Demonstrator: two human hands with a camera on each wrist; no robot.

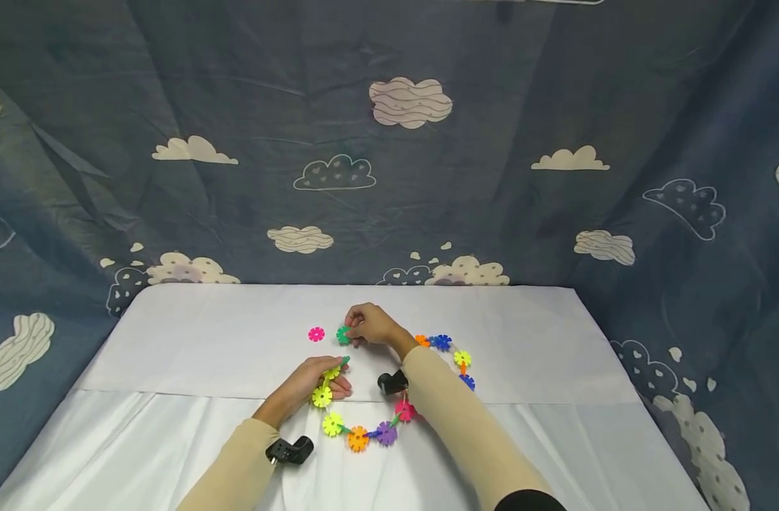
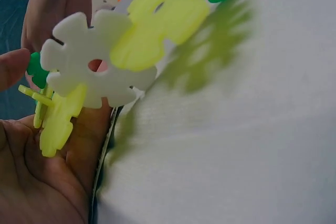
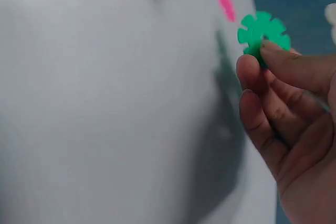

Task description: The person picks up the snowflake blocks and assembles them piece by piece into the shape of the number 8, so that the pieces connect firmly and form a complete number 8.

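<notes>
In the head view my right hand [image 1: 373, 326] pinches a green notched flower disc [image 1: 343, 335] between thumb and fingers, above the table. The right wrist view shows the thumb across the lower part of this green disc [image 3: 261, 27]. My left hand [image 1: 302, 382] grips the end of a chain of linked flower discs [image 1: 358, 438]. Yellow discs and a green one are at that end, with a white disc [image 2: 79, 51] beside them in the left wrist view. The chain curves over the cloth towards the right, partly hidden under my right forearm.
A loose pink disc [image 1: 316, 333] lies on the white cloth [image 1: 223, 333], left of the held green one. The chain's far stretch, with a yellow disc [image 1: 462, 358], lies right of the right forearm. A dark cloud-print curtain [image 1: 338, 227] hangs behind the table.
</notes>
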